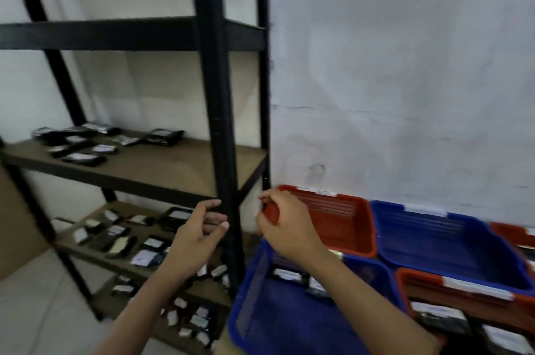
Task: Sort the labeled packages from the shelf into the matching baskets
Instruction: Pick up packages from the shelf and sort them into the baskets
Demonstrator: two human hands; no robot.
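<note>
Just one view here, a wide-angle cam worn on the head, looking forward and a bit down. It sits close to the black shelf rack (pixel 212 94), which fills the left half of the frame, uprights bowed by the lens. White wall (pixel 405 65) takes the upper right, baskets (pixel 434 239) the lower right. Both forearms come in from the bottom edge. Picture is fairly blurry.

A storeroom or small packing room; a black metal shelf (pixel 214 111) with wooden boards holds many small labelled packages (pixel 78 149); red and blue plastic baskets (pixel 451 241) with label strips sit along a bare white wall (pixel 405 65).
</note>
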